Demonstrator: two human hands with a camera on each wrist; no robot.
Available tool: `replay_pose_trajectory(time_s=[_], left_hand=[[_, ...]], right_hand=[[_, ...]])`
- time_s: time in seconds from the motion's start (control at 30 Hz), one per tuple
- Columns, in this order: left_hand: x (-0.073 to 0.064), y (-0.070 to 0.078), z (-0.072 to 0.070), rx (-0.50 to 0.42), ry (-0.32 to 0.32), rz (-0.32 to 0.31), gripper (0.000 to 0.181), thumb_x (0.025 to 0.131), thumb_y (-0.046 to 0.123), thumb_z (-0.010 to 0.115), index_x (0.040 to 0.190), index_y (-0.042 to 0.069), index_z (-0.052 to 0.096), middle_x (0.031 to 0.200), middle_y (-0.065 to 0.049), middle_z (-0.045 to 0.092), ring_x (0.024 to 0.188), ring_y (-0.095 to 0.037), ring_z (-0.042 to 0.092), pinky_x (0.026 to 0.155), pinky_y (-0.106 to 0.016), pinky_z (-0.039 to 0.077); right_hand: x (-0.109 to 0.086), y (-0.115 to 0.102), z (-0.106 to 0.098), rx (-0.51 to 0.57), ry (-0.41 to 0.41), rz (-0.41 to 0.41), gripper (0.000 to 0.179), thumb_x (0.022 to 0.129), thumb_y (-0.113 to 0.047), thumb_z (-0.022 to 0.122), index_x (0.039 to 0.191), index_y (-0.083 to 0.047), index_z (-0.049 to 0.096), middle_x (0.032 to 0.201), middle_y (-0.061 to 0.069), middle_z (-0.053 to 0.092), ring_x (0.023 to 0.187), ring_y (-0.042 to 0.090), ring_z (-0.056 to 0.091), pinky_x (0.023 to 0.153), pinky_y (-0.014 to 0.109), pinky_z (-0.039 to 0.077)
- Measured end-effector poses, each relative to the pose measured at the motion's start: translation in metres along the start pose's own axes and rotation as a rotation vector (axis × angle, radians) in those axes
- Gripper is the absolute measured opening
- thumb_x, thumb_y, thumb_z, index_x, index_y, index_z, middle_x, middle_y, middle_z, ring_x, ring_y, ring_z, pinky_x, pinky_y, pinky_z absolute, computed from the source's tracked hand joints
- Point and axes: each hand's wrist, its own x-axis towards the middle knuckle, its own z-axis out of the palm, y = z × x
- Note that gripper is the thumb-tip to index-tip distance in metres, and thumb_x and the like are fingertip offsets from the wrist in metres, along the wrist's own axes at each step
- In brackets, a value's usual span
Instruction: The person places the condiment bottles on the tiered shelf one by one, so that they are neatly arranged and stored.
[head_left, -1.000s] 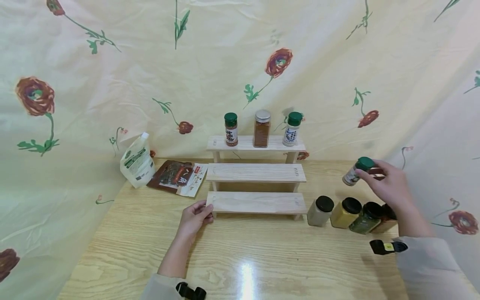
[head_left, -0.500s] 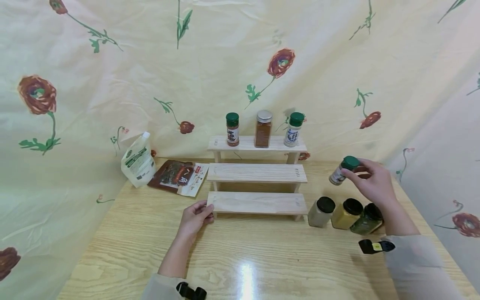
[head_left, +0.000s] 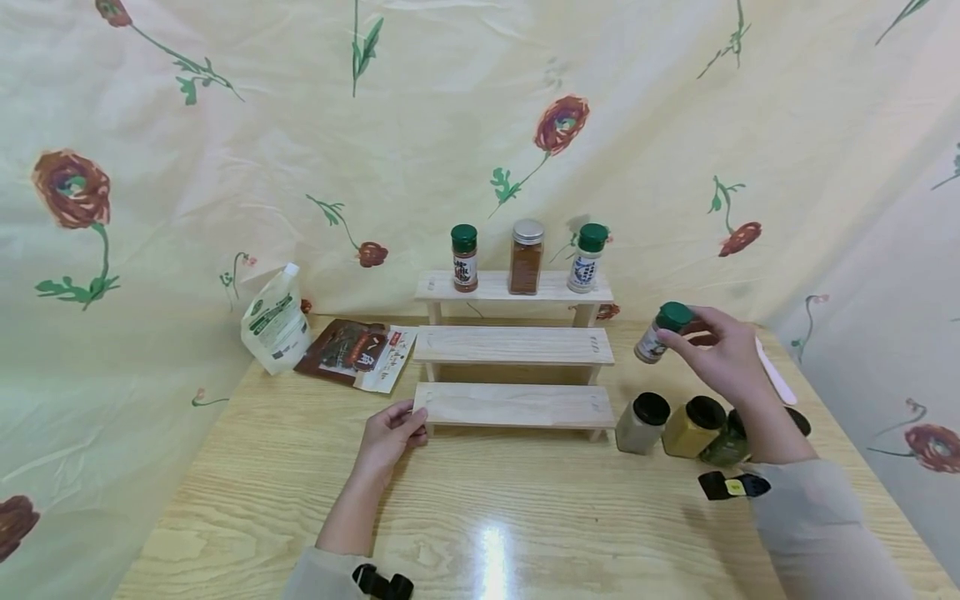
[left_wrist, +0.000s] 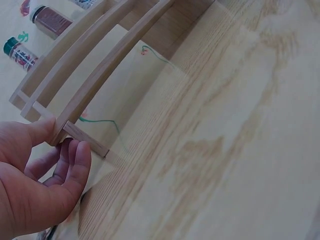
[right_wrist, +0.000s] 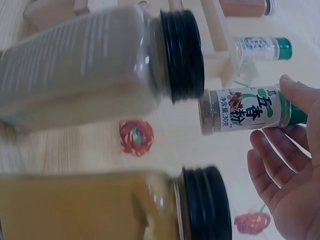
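Observation:
My right hand [head_left: 723,354] holds a small spice shaker [head_left: 660,333] with a green cap, tilted, to the right of the three-tier wooden rack [head_left: 513,406]. The right wrist view shows the shaker's label [right_wrist: 247,108] and the thumb and fingers at its cap end. At the rack's front left corner, my left hand [head_left: 386,437] pinches the end of the lowest board, thumb on top and fingers curled below. On the top tier stand a green-capped shaker [head_left: 465,260], a silver-lidded jar [head_left: 527,260] of brown powder and another green-capped shaker [head_left: 585,260].
Right of the rack stand black-lidded jars: one pale [head_left: 637,433], one yellow [head_left: 686,433], one green [head_left: 720,450] partly behind my forearm. A white spouted pouch [head_left: 276,323] and a brown packet [head_left: 345,354] lie to the left. A white flat piece [head_left: 776,375] lies behind my right wrist.
My right hand has carried the shaker leftward and slightly up, closer to the rack. The left hand keeps its place on the rack's corner.

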Motion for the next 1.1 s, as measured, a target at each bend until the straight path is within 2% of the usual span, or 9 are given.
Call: replay_pose_trajectory(time_s=[0.27, 0.6, 0.77, 1.1], left_hand=[[0.001, 0.001, -0.001, 0.011, 0.004, 0.011, 0.042, 0.099, 0.008, 0.067, 0.133, -0.013, 0.055, 0.094, -0.008, 0.063, 0.080, -0.014, 0.065, 0.076, -0.025, 0.063], [0.001, -0.002, -0.002, 0.001, -0.002, 0.012, 0.046, 0.099, 0.008, 0.066, 0.137, -0.014, 0.052, 0.095, -0.010, 0.063, 0.080, -0.016, 0.065, 0.074, -0.025, 0.063], [0.000, -0.003, -0.003, 0.003, -0.002, 0.009, 0.045, 0.099, 0.008, 0.066, 0.137, -0.013, 0.052, 0.095, -0.010, 0.063, 0.081, -0.016, 0.065, 0.073, -0.025, 0.063], [0.000, 0.001, -0.001, 0.000, -0.009, 0.009, 0.047, 0.100, 0.009, 0.066, 0.137, -0.014, 0.051, 0.096, -0.008, 0.063, 0.080, -0.014, 0.065, 0.076, -0.026, 0.063]], right_hand=[[0.006, -0.006, 0.019, 0.025, 0.000, -0.048, 0.035, 0.085, -0.005, 0.083, 0.118, 0.001, 0.071, 0.096, -0.014, 0.064, 0.084, -0.003, 0.059, 0.069, 0.006, 0.052], [0.013, -0.032, 0.044, 0.061, -0.026, -0.080, 0.031, 0.088, -0.010, 0.081, 0.115, -0.001, 0.071, 0.096, 0.010, 0.069, 0.083, 0.003, 0.060, 0.072, 0.010, 0.054], [0.015, -0.040, 0.059, 0.078, -0.036, -0.065, 0.033, 0.089, -0.016, 0.081, 0.116, 0.000, 0.070, 0.096, 0.009, 0.070, 0.082, 0.007, 0.061, 0.074, 0.013, 0.056], [0.024, -0.058, 0.091, 0.112, -0.042, -0.087, 0.034, 0.086, -0.018, 0.084, 0.113, -0.003, 0.071, 0.094, 0.008, 0.070, 0.080, 0.016, 0.063, 0.072, 0.017, 0.056]])
